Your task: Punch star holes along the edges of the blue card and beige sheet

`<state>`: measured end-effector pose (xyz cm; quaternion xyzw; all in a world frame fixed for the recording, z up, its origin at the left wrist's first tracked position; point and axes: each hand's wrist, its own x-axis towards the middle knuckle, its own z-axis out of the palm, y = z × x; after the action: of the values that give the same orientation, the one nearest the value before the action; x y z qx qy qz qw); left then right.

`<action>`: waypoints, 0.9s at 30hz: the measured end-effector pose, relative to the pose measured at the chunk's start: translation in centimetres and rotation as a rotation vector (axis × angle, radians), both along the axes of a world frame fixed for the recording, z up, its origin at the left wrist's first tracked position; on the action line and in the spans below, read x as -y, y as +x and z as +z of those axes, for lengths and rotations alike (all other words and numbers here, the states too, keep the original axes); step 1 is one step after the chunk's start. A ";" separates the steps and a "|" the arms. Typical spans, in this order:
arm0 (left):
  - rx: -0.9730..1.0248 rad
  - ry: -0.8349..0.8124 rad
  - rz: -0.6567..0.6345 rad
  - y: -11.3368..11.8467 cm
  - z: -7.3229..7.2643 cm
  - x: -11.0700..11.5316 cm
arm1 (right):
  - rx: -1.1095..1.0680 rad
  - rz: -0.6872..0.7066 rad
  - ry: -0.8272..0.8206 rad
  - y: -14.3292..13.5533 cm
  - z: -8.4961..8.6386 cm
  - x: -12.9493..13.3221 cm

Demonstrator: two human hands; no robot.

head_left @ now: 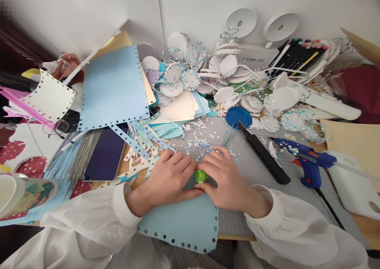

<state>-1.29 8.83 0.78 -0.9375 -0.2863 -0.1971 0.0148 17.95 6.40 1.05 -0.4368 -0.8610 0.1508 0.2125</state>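
Between my hands sits a small green craft punch (201,176) at the far edge of a light blue sheet of paper (184,221). Small flower-shaped holes run along the sheet's near and right edges. My right hand (221,176) is curled around the punch, thumb on its near side. My left hand (170,178) holds the sheet, its thumb lying on the paper and its fingertips bent over beside the punch. Fingers hide part of the punch and the sheet's far edge. Small blue and white punched pieces (197,145) lie scattered just beyond on the grey cutting mat (246,182).
Right of my hands lie a black utility knife (264,152), a blue lid (238,117) and a blue glue gun (308,158). To the left are a phone (105,152), wires (80,150) and a cup (26,194). A punched blue sheet (113,85) leans behind.
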 end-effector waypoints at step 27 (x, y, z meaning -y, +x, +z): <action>-0.006 -0.075 0.003 -0.5 0.0 -0.6 | -0.030 0.009 -0.089 0.8 0.3 -0.4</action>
<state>-1.82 9.44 0.75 -0.9377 -0.2947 -0.1833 -0.0192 18.79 6.76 1.30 -0.4396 -0.8521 0.1963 0.2054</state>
